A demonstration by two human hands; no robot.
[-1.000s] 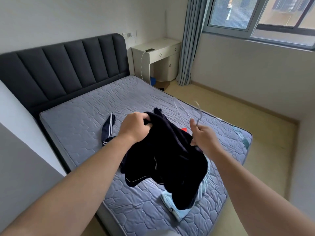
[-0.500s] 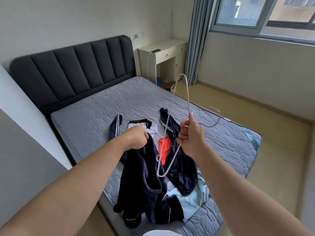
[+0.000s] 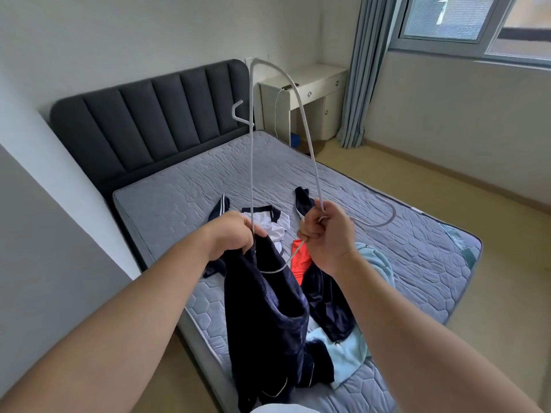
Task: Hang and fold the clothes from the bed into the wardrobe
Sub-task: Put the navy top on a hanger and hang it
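Dark garment (image 3: 265, 311) is hanging over the near edge of the bed (image 3: 179, 186), left hand (image 3: 231, 235) gripping its top edge with curled fingers. Right hand (image 3: 328, 236) is clenching the white hanger (image 3: 252, 174) at its neck (hook sticking out sideways), frame rising above the bed. Hanging step is underway, I judge. Next, the hanger's low end needs feeding into the garment's opening. Other clothes (image 3: 374, 263) are lying mid-bed.

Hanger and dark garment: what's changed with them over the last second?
The right hand swung the hanger up from behind the garment; it now stands on end. The garment, bunched between both hands before, hangs from the left hand. Same grips; the other clothes lie on the bed as before.
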